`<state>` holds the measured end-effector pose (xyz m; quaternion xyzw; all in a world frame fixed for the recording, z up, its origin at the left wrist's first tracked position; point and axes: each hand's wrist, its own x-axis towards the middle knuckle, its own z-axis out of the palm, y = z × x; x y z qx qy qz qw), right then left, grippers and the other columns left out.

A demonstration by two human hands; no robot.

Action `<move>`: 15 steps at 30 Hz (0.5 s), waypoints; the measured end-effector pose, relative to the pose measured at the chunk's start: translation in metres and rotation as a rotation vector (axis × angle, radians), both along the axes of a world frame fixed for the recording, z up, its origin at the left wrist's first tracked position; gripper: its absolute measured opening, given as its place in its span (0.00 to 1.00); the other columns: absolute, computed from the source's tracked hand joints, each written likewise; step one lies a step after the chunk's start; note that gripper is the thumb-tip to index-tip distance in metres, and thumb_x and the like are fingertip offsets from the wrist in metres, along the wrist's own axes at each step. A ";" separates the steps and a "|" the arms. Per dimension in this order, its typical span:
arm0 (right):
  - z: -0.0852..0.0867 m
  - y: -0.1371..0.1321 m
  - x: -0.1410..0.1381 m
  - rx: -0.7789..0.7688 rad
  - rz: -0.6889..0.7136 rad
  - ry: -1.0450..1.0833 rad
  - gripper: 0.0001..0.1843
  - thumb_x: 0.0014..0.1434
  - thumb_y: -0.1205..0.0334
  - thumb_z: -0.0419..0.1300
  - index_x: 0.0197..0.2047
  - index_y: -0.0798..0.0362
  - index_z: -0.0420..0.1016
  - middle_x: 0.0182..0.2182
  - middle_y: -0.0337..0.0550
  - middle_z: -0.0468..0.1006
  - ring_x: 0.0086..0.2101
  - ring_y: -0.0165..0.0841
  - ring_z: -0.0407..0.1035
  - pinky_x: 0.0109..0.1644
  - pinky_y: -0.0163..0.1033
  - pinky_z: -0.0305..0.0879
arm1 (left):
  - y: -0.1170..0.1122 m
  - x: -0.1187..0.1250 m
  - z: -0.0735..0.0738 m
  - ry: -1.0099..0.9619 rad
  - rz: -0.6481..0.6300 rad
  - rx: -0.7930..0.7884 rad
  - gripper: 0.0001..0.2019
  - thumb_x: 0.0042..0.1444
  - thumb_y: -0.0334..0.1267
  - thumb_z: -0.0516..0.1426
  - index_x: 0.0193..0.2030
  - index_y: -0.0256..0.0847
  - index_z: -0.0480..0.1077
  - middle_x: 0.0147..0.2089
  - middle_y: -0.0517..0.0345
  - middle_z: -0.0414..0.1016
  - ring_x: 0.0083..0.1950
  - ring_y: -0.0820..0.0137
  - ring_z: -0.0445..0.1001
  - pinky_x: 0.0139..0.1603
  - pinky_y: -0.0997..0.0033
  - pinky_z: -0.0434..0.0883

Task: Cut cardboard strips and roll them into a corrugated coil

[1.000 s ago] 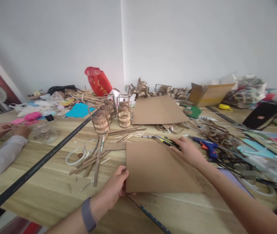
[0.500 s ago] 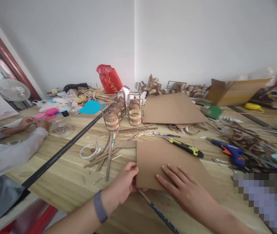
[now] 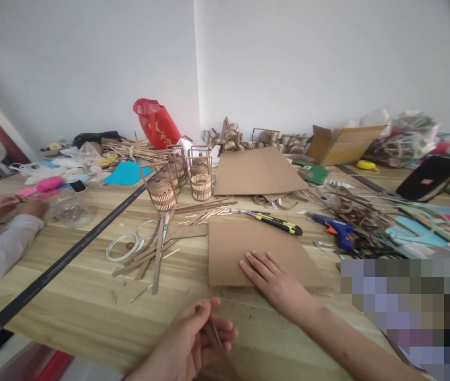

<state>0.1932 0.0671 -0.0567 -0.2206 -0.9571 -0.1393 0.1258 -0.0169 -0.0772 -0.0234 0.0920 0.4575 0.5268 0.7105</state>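
Observation:
My right hand [image 3: 274, 280] lies flat, fingers stretched out, on a rectangular cardboard sheet [image 3: 228, 251]. My left hand [image 3: 187, 338] is off the sheet, over the near part of the table, pinching a thin brown strip [image 3: 217, 343] between thumb and fingers. The strip runs down toward the bottom edge of the view. On the sheet's far edge rests a yellow-green and black utility knife [image 3: 278, 222]. Left of the sheet are loose brown strips [image 3: 156, 264] and white rings [image 3: 119, 247].
Small woven baskets with handles [image 3: 162, 193] stand behind the strips. A larger cardboard sheet [image 3: 258, 172] lies farther back. At the right are a blue glue gun [image 3: 338, 228], a tangle of brown strips [image 3: 355, 209] and a black box-like object [image 3: 429, 177]. A co-worker's sleeve [image 3: 8, 248] shows at left.
My left hand has left the cardboard's near-left corner and moved down toward me with the brown strip. My right hand stays flat on the sheet. The view has turned to the right.

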 end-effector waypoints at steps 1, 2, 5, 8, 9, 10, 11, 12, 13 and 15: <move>-0.002 0.002 0.001 -0.026 -0.010 0.001 0.32 0.60 0.79 0.51 0.66 0.54 0.60 0.61 0.57 0.69 0.61 0.48 0.62 0.60 0.59 0.63 | -0.003 -0.002 -0.002 0.013 0.001 0.001 0.20 0.50 0.45 0.68 0.45 0.38 0.69 0.31 0.53 0.81 0.37 0.61 0.81 0.38 0.67 0.74; -0.002 0.003 0.001 -0.054 -0.019 0.001 0.31 0.60 0.79 0.51 0.66 0.54 0.60 0.61 0.57 0.69 0.61 0.47 0.61 0.61 0.59 0.62 | -0.005 -0.005 -0.003 0.034 0.017 0.016 0.21 0.49 0.46 0.68 0.45 0.39 0.69 0.31 0.53 0.81 0.38 0.61 0.81 0.38 0.67 0.73; 0.004 0.003 -0.001 -0.152 -0.023 -0.007 0.27 0.63 0.71 0.55 0.65 0.55 0.63 0.61 0.59 0.68 0.62 0.48 0.61 0.62 0.60 0.61 | -0.003 -0.010 -0.001 0.130 0.092 0.089 0.22 0.48 0.49 0.69 0.44 0.40 0.69 0.32 0.55 0.81 0.37 0.64 0.79 0.35 0.71 0.71; 0.027 -0.002 0.000 -0.252 -0.001 -0.028 0.29 0.60 0.52 0.62 0.62 0.53 0.69 0.62 0.57 0.68 0.62 0.50 0.61 0.64 0.61 0.57 | 0.009 -0.012 0.011 0.236 0.159 0.121 0.24 0.44 0.52 0.69 0.43 0.41 0.69 0.32 0.57 0.80 0.31 0.70 0.75 0.29 0.77 0.67; 0.037 -0.006 0.002 -0.301 0.004 -0.024 0.28 0.60 0.49 0.61 0.60 0.52 0.71 0.62 0.56 0.68 0.62 0.50 0.61 0.64 0.59 0.57 | 0.014 -0.012 0.015 0.276 0.182 0.117 0.26 0.43 0.52 0.70 0.43 0.41 0.68 0.31 0.58 0.79 0.28 0.73 0.72 0.26 0.79 0.65; 0.049 -0.011 0.004 -0.353 -0.001 -0.012 0.24 0.63 0.50 0.58 0.59 0.50 0.73 0.62 0.54 0.68 0.62 0.48 0.61 0.64 0.56 0.59 | 0.020 -0.012 0.020 0.321 0.212 0.112 0.27 0.40 0.53 0.70 0.43 0.41 0.68 0.30 0.60 0.79 0.24 0.76 0.68 0.23 0.81 0.61; 0.060 -0.016 0.006 -0.550 -0.016 0.066 0.21 0.67 0.55 0.54 0.59 0.52 0.73 0.61 0.54 0.70 0.61 0.45 0.63 0.63 0.51 0.61 | 0.026 -0.012 0.025 0.364 0.243 0.118 0.29 0.38 0.54 0.71 0.42 0.42 0.68 0.29 0.62 0.78 0.22 0.78 0.64 0.21 0.82 0.58; 0.069 -0.022 0.008 -0.755 -0.027 0.167 0.21 0.69 0.56 0.50 0.59 0.53 0.73 0.58 0.53 0.74 0.57 0.41 0.68 0.58 0.45 0.65 | 0.033 -0.012 0.030 0.402 0.258 0.139 0.29 0.37 0.55 0.71 0.41 0.41 0.68 0.29 0.62 0.77 0.21 0.79 0.62 0.19 0.83 0.56; 0.077 -0.028 0.010 -0.933 -0.043 0.235 0.22 0.70 0.55 0.47 0.59 0.52 0.73 0.52 0.50 0.79 0.51 0.39 0.73 0.52 0.41 0.69 | 0.040 -0.012 0.034 0.432 0.288 0.164 0.30 0.35 0.55 0.71 0.40 0.41 0.67 0.28 0.63 0.77 0.20 0.79 0.60 0.18 0.84 0.55; 0.084 -0.039 0.011 -1.186 -0.025 0.248 0.20 0.69 0.58 0.47 0.58 0.51 0.72 0.41 0.44 0.83 0.39 0.35 0.77 0.43 0.36 0.71 | 0.054 -0.014 0.040 0.462 0.354 0.232 0.29 0.33 0.54 0.71 0.38 0.41 0.67 0.27 0.62 0.76 0.21 0.79 0.61 0.17 0.84 0.56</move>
